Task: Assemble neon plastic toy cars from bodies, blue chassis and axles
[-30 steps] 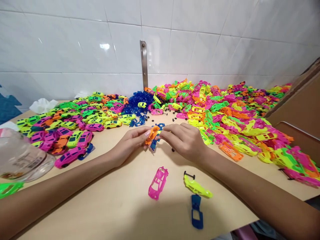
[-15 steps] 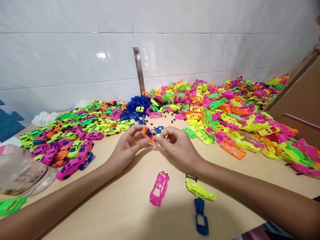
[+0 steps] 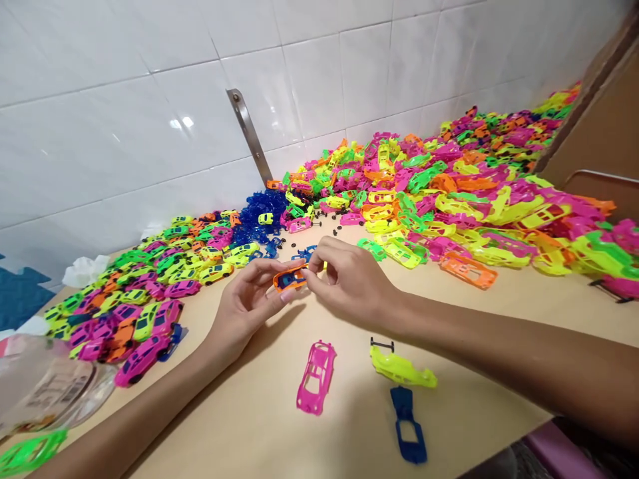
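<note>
Car (image 3: pixel 289 279) sits pinched in left hand (image 3: pixel 240 301), above table (image 3: pixel 239 412) | right hand (image 3: pixel 353 279) meets its other end, hold unclear | pink shell (image 3: pixel 320 359) lies nearside of grip | likely light, stiff, slick; best held by sides

Wall of glossy white tiles (image 3: pixel 124 133), faintly veined; flat metal strip (image 3: pixel 248 133) against it, screw at its top. Left side: crumpled white tissue (image 3: pixel 86 271), blue foam mat (image 3: pixel 20 293) with toothed edge, clear plastic container (image 3: pixel 102 398) with barcoded label. Right edge: brown cardboard box (image 3: pixel 599 126); beneath all, pale tan tabletop (image 3: pixel 239 426)
</note>
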Demonstrator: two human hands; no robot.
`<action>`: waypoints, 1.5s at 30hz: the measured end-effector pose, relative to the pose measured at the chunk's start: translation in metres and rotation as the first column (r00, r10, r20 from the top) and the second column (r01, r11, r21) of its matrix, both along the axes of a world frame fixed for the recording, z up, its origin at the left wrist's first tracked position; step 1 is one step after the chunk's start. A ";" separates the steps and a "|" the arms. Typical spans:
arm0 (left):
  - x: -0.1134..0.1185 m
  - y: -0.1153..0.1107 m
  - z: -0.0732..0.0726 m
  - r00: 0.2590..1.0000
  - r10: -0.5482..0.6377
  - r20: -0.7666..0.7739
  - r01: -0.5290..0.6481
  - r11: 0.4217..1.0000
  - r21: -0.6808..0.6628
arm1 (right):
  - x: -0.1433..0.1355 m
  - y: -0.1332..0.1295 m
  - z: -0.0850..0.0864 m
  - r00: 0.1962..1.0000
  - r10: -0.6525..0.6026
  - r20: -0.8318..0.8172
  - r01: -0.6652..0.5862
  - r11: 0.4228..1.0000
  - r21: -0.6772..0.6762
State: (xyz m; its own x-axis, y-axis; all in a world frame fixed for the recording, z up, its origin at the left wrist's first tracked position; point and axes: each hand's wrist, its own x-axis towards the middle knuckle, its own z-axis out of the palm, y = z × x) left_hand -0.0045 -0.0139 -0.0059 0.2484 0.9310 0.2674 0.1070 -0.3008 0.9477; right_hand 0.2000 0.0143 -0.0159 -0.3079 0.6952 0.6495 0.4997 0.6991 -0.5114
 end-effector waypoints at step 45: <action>0.004 -0.006 -0.003 0.970 0.165 -0.177 -0.157 0.986 0.060 | -0.007 -0.002 -0.005 0.986 0.018 -0.167 -0.050 0.980 -0.191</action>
State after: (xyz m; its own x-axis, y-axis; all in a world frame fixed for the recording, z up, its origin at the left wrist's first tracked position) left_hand -0.0004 -0.0194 -0.0089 0.1445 0.9507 0.2745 0.3257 -0.3077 0.8940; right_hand 0.1930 0.0127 -0.0209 -0.2339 0.8036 0.5473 0.3754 0.5939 -0.7116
